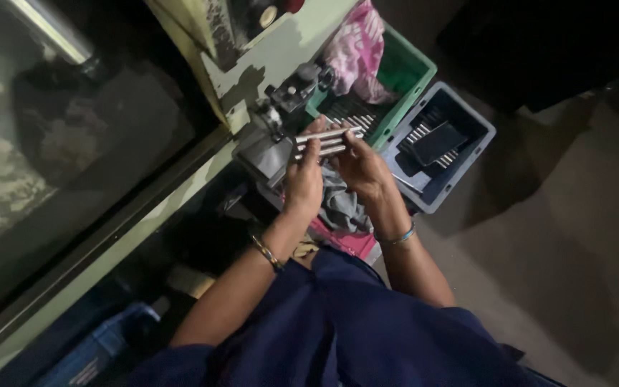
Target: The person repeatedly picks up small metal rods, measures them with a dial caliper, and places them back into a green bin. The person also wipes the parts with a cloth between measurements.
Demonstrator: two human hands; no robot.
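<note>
Both my hands hold a small bundle of shiny metal rods (329, 140) level in front of me. My left hand (304, 179) grips the bundle's left part, thumb on top. My right hand (362, 166) closes its fingers over the right part. The rods stick out past both hands, over the near edge of a green crate (411, 72). A grey cloth (339, 204) lies just below my hands. Each wrist wears a bangle.
The green crate holds more metal rods (352, 111) and a pink patterned cloth (356, 50). Beside it a grey-blue crate (467, 118) holds rods and a dark flat object (438, 142). A pale green machine (248, 79) with a dark clamp (291, 93) stands to the left. A blue crate (98, 347) sits lower left.
</note>
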